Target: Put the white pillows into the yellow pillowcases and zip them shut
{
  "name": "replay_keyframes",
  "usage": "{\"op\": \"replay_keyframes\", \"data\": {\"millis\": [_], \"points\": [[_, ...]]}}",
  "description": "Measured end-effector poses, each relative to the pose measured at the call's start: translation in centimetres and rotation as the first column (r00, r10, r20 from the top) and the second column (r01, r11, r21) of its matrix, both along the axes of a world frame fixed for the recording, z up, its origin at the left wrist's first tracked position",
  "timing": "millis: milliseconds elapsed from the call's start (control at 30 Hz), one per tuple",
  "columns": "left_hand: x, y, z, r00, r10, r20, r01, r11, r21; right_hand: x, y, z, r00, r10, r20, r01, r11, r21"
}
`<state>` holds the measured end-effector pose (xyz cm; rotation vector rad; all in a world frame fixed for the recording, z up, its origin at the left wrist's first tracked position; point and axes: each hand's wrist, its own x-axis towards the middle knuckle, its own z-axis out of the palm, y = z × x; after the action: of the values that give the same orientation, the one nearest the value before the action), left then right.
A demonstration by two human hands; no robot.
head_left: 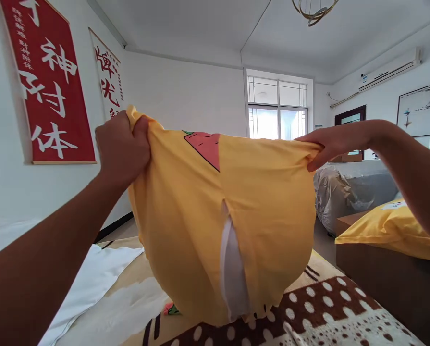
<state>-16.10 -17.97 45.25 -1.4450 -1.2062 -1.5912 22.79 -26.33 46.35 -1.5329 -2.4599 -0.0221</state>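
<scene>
A yellow pillowcase (265,211) with a red carrot print hangs in the air in front of me, bulging with a white pillow (231,269) that shows through a slit in its lower middle. My left hand (121,146) is a fist gripping the case's upper left corner. My right hand (330,142) pinches the upper right corner, thumb under the fabric. The case's bottom touches the bed.
Below lies a bed with a brown polka-dot and cream cover (337,307) and a white sheet (92,278) at left. A second yellow pillow (387,226) rests on a brown box at right. A plastic-wrapped sofa (348,190) stands behind. Red banners (49,81) hang on the left wall.
</scene>
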Motion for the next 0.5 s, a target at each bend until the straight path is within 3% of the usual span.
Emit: {"op": "replay_keyframes", "data": {"millis": [67,100,167,267,333,367,433,500], "points": [[-0.1,-0.1,0.0,0.948,0.260,-0.184,-0.256,0.966,0.046,-0.9,0.8,-0.1,1.000,0.015,0.020,-0.016,0.996,0.083],[0.0,-0.3,-0.1,0.913,0.318,-0.256,-0.310,0.948,0.072,-1.6,1.4,-0.3,1.000,-0.009,0.027,0.005,0.989,0.146],[0.5,-0.9,-0.3,0.874,0.330,-0.357,-0.301,0.944,0.136,-3.1,3.0,-0.8,0.994,-0.107,0.030,0.094,0.953,0.286],[1.6,-2.0,-0.1,0.806,0.216,-0.552,-0.143,0.975,0.173,-5.2,5.4,-1.9,0.963,-0.268,0.013,0.230,0.849,0.477],[2.0,-2.6,0.4,0.721,0.037,-0.692,-0.116,0.991,-0.069,-6.2,6.8,-2.6,0.952,-0.305,-0.029,0.260,0.755,0.602],[2.0,-2.8,0.6,0.714,-0.058,-0.697,-0.152,0.960,-0.236,-6.6,7.4,-2.9,0.953,-0.298,-0.062,0.263,0.705,0.658],[1.8,-3.1,0.8,0.784,-0.159,-0.599,-0.206,0.844,-0.494,-7.0,8.3,-3.3,0.954,-0.257,-0.152,0.283,0.615,0.736],[1.2,-3.6,0.6,0.861,-0.170,-0.479,-0.173,0.788,-0.591,-6.5,8.8,-3.2,0.934,-0.186,-0.306,0.357,0.568,0.742]]}}
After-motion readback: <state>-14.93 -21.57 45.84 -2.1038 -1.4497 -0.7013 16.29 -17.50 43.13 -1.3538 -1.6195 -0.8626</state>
